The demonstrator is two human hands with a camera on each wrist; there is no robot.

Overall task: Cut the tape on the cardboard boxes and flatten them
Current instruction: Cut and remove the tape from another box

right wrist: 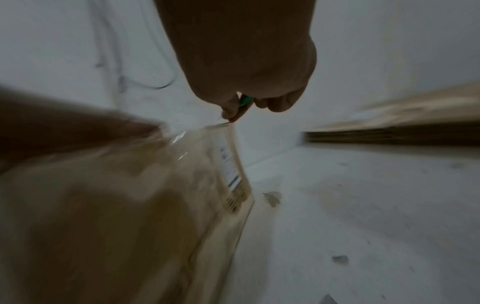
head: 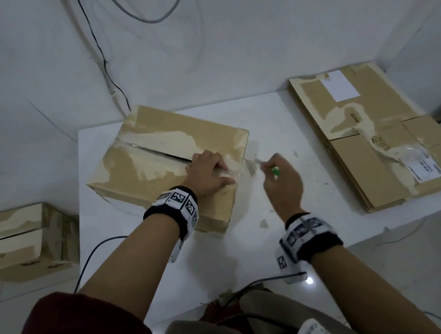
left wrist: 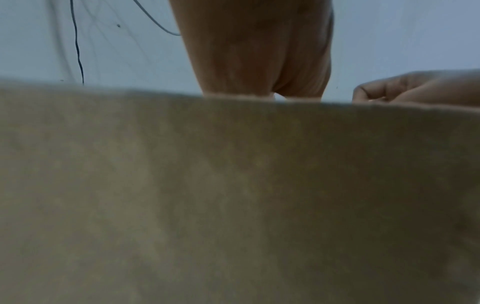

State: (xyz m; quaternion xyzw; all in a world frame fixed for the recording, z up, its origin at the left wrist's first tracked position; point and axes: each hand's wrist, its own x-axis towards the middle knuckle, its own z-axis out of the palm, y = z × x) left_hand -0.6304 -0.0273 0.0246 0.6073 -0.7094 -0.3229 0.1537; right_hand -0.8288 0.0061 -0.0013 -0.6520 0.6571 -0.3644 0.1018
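Pins the taped brown cardboard box [head: 155, 147] to the white table [head: 277, 120] with the left hand [head: 209, 172], fingers curled on its top by the slit's near end; clamps the green-handled cutter [head: 275, 172] in the right hand [head: 282, 184], just beside the box's right end; probably handles light and hollow, stiff at corners, slick over the clear tape [head: 233, 175]; best steadied at a corner; leaves the stack of flattened cardboard [head: 371, 130] well apart at right, torn paper scraps [head: 263, 223] near.

Bare room, white table [head: 197, 254], cardboard boxes [head: 175, 133], wall cables [head: 104, 58]

Brown cardboard boxes, assembled: two, taped box [head: 155, 153] and side box [head: 13, 241]. Flattened brown cardboard stack [head: 372, 133]: one. Green-handled cutter [head: 275, 171]: one. White desk [head: 226, 264]: one.
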